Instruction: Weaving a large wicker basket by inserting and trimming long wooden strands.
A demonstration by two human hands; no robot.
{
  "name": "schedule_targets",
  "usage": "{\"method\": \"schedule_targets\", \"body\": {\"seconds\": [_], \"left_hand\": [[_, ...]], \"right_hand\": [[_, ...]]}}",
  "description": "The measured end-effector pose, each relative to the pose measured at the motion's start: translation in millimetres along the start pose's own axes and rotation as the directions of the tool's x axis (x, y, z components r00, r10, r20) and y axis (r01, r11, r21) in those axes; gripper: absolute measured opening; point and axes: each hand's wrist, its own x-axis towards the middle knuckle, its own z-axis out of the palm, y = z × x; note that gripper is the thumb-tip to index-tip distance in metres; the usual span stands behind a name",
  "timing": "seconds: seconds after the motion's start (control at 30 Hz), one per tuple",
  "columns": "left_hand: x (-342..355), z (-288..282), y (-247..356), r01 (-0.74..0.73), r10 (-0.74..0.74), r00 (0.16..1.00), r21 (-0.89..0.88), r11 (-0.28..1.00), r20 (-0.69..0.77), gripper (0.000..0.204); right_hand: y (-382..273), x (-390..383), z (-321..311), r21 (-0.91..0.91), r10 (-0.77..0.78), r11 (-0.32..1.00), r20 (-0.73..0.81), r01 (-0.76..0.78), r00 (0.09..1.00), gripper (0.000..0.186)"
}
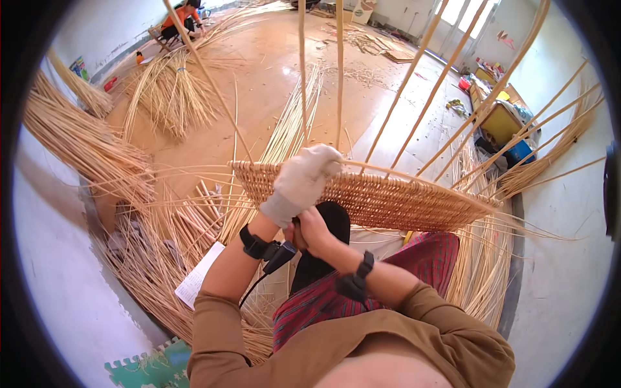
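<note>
A woven wicker basket piece [401,200] stands in front of my knees, with several long bare stakes rising from its upper edge. My left hand [304,178], in a white glove, is closed at that edge, toward the left end of the weave. Just below the glove's cuff, my right hand [314,231] is bare, its fingers bent in close to my left wrist. What those fingers hold, if anything, is hidden; something dark shows beside them. Dark bands with small devices sit on both my wrists.
Willow rods [90,142] lie in bundles along the left wall, with another bundle [174,94] ahead. A white sheet of paper [197,275] lies by my left arm. At the right stand a box [501,126] and blue bin [519,152]. A person [184,19] sits far left.
</note>
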Motion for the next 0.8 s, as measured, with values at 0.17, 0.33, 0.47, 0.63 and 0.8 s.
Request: {"method": "schedule_targets", "body": {"seconds": [0.17, 0.33, 0.47, 0.63, 0.8], "left_hand": [[16, -13, 6, 0.096, -0.214, 0.947, -0.425, 0.9, -0.239, 0.02], [25, -33, -8, 0.282, -0.426, 0.899, -0.607, 0.743, -0.104, 0.017], [35, -37, 0, 0.476, -0.517, 0.853, -0.51, 0.716, 0.07, 0.003], [47, -12, 13, 0.266, -0.232, 0.961, -0.277, 0.923, 0.149, 0.01], [58, 14, 24, -0.074, -0.011, 0.939, 0.234, 0.969, 0.343, 0.013]], "right_hand": [[-12, -32, -9, 0.212, -0.131, 0.963, -0.172, 0.167, 0.976, 0.035], [-29, -9, -2, 0.22, -0.045, 0.973, -0.127, 0.072, 0.991, 0.037], [-36, -5, -3, 0.374, 0.004, 0.927, -0.03, 0.007, 1.0, 0.037], [-44, -2, -12, 0.414, 0.048, 0.907, 0.064, -0.071, 0.997, 0.035], [-57, 5, -12, 0.243, 0.084, 0.967, -0.018, -0.077, 0.996, 0.035]]}}
